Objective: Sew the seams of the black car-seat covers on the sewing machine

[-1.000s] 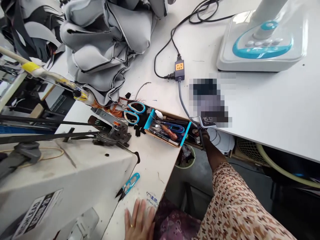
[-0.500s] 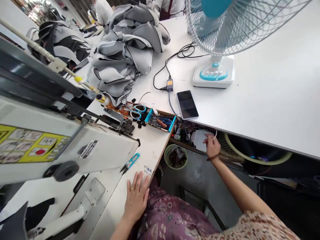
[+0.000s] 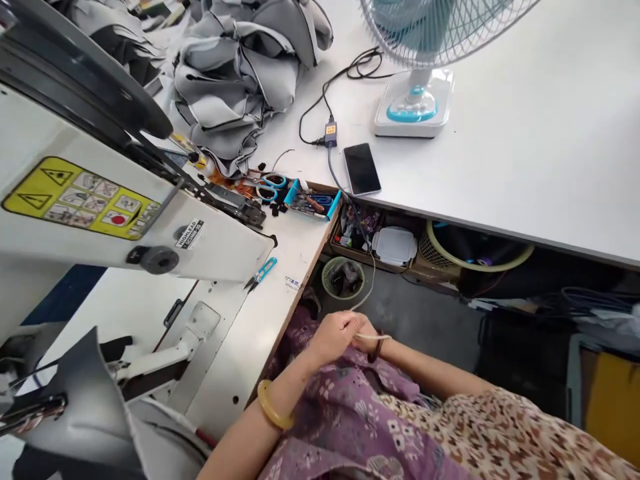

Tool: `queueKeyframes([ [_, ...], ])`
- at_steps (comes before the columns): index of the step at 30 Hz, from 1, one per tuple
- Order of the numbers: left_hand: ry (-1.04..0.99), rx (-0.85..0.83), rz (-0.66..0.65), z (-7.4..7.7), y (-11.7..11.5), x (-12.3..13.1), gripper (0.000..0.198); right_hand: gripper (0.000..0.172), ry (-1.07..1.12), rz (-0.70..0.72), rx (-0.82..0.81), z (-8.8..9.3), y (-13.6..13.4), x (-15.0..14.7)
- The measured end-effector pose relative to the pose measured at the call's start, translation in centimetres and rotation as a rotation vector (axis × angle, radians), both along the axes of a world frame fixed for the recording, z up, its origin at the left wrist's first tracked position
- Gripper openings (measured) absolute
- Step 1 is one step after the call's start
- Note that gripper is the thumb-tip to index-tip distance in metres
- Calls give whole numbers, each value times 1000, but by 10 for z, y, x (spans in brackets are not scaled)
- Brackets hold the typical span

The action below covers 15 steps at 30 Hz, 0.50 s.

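Note:
My left hand (image 3: pixel 331 339) and my right hand (image 3: pixel 367 328) meet above my lap, their fingers closed on a thin pale cord (image 3: pixel 373 280). From the cord's upper stretch near the bins, it curves down into my hands. A short pale end pokes out over my right wrist. My fingers hide the part between them. Left of my hands, blue thread snips (image 3: pixel 261 275) lie on the sewing machine table (image 3: pixel 260 340).
A sewing machine (image 3: pixel 220 233) stands left. On the white table are a phone (image 3: pixel 362 169), a power socket (image 3: pixel 331 133), a fan (image 3: pixel 415 107) and grey fabric pieces (image 3: pixel 265 73). Below are a lidded box (image 3: pixel 395 245), a small bin (image 3: pixel 326 283) and a basket (image 3: pixel 520 259).
My right hand has come back from beside the lidded box to my lap, bringing the pale cord. My left hand has left the machine table and joined it on the cord. The view has shifted.

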<state>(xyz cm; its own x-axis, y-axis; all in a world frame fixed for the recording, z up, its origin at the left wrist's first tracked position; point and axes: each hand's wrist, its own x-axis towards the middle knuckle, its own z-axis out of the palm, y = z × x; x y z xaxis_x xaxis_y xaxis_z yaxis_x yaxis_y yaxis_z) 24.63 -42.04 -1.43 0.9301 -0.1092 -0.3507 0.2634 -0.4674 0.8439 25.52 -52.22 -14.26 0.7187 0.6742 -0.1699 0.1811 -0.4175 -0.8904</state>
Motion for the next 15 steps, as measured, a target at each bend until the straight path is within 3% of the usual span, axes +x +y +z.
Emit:
queueKeyframes([
  [3,7,-54,172,23,15,-15,39,30,-2,34,-47,-20,-1,14],
  [6,-15,-63,336,48,39,-27,42,24,-9,-124,-142,-45,-5,51],
  [10,-111,-160,596,75,69,-43,53,23,-3,-373,-241,-79,-16,124],
  [15,-285,-348,849,108,92,-65,62,22,-1,-535,-233,-88,-16,189],
])
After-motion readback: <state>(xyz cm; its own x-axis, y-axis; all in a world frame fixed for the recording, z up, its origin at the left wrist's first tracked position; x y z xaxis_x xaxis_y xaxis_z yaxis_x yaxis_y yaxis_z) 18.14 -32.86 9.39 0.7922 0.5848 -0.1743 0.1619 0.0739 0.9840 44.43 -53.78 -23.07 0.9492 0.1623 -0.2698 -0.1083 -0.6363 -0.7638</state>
